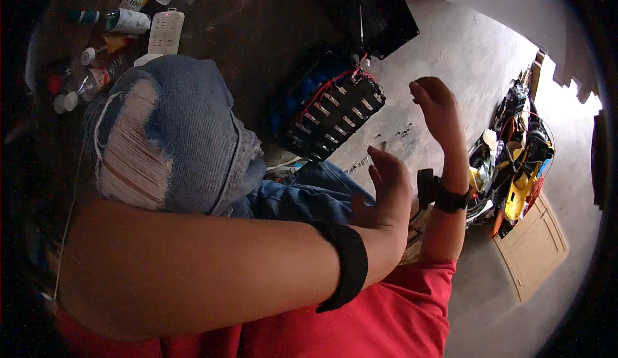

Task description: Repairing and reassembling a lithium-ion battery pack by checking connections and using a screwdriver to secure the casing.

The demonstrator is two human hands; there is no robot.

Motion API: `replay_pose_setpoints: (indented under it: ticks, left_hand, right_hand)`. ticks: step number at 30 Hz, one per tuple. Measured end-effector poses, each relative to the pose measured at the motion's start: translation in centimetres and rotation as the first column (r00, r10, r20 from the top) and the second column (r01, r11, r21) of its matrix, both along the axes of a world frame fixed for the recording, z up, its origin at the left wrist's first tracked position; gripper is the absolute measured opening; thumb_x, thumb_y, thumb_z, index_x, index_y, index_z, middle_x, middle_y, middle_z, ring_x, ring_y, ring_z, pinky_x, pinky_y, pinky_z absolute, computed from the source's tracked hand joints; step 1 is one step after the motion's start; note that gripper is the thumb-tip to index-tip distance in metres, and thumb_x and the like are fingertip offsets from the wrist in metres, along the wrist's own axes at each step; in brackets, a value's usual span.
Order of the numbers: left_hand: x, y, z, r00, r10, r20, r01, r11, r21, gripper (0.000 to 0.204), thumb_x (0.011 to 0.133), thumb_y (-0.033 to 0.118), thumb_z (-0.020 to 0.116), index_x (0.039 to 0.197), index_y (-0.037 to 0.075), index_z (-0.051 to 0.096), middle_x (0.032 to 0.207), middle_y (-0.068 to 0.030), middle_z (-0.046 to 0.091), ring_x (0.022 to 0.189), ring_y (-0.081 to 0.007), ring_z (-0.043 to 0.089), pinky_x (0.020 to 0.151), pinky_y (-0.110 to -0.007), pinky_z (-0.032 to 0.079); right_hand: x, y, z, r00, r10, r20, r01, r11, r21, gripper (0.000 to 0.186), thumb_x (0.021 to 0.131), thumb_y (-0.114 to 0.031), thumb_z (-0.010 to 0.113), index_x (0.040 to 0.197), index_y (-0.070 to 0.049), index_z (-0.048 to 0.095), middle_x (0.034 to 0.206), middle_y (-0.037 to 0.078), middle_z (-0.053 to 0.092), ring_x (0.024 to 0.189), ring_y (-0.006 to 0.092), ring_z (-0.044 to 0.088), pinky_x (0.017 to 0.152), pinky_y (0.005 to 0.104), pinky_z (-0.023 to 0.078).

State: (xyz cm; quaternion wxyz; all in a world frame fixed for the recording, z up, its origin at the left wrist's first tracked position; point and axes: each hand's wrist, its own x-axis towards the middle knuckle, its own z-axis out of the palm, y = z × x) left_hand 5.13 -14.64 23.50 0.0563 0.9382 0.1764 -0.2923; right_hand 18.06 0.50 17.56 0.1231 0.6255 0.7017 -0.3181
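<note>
The work piece, a battery pack, lies tilted on the smooth grey floor, between the raised knee and the two hands. Its upper face is a black rectangular frame studded with rows of small, shiny metal tabs; a blue covering shows along one side, and thin red wires trail over the edge.

The left hand stands just beside the pack's near end — fingers bent and apart, grip fairly wide and empty. The right hand hangs further right, bent at the wrist, its fingers loosely curved and free of the pack. A matte black fabric band circles the left wrist; a black strap with a blocky device is on the right.

The jeans are faded blue denim, frayed to pale threads over the knee. Beyond it lie a white, oblong power strip and a green bottle — both partly in shadow. At far right, a tangled heap adjoins a flat tan panel.
</note>
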Motion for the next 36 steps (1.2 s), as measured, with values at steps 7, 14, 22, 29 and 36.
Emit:
replay_pose_setpoints:
  ticks: [7,14,22,29,36]
  left_hand:
    - [-1.8,1.4,1.5,0.955,-0.296,-0.034,0.29,0.95,-0.119,0.053,0.089,0.032,0.062,0.136,0.012,0.047,0.137,-0.0164,0.046,0.116,-0.0373,0.052,0.089,-0.058,0.048]
    - [-5.4,0.7,1.1,0.891,-0.392,-0.227,0.359,0.917,-0.173,0.044,0.091,0.032,0.058,0.131,0.012,0.052,0.135,-0.0112,0.049,0.117,-0.0355,0.051,0.092,-0.059,0.045]
    - [-6.8,1.1,-0.8,0.846,-0.443,-0.296,0.39,0.893,-0.224,0.039,0.093,0.031,0.054,0.127,0.012,0.055,0.134,-0.0077,0.051,0.118,-0.0344,0.05,0.094,-0.06,0.043]
    - [-6.9,1.9,-1.2,0.892,-0.382,-0.241,0.327,0.915,-0.238,0.04,0.093,0.03,0.054,0.128,0.012,0.054,0.134,-0.0095,0.05,0.118,-0.0354,0.05,0.094,-0.06,0.043]
    - [-5.6,1.4,-0.9,0.91,-0.362,-0.203,0.323,0.925,-0.201,0.041,0.093,0.03,0.054,0.13,0.013,0.052,0.135,-0.0113,0.049,0.119,-0.0364,0.05,0.094,-0.061,0.042]
  right_hand:
    - [-3.5,8.3,-11.9,0.974,0.202,-0.099,-0.207,0.977,-0.047,0.038,0.089,-0.03,0.065,0.107,0.003,0.062,0.092,0.01,0.069,0.08,0.017,0.065,0.073,0.0307,0.051]
    - [-7.2,12.5,-17.4,0.897,0.439,0.04,-0.434,0.896,-0.098,0.046,0.087,-0.041,0.061,0.112,-0.003,0.064,0.115,0.021,0.064,0.11,0.0384,0.06,0.093,0.0452,0.048]
    - [-13.1,13.7,-24.5,0.95,0.29,0.116,-0.291,0.957,-0.007,0.059,0.082,-0.039,0.067,0.122,0.002,0.052,0.12,0.026,0.059,0.109,0.0429,0.059,0.092,0.0483,0.05]
    - [-11.5,13.7,-21.5,0.979,0.2,0.029,-0.202,0.966,0.162,0.068,0.078,-0.036,0.071,0.129,0.0,0.044,0.116,0.022,0.062,0.108,0.038,0.061,0.092,0.0457,0.049]
    - [-4.9,11.7,-8.1,0.97,0.058,-0.237,-0.015,0.984,0.178,0.048,0.081,-0.024,0.076,0.117,-0.001,0.054,0.112,0.014,0.067,0.102,0.023,0.064,0.088,0.0341,0.051]
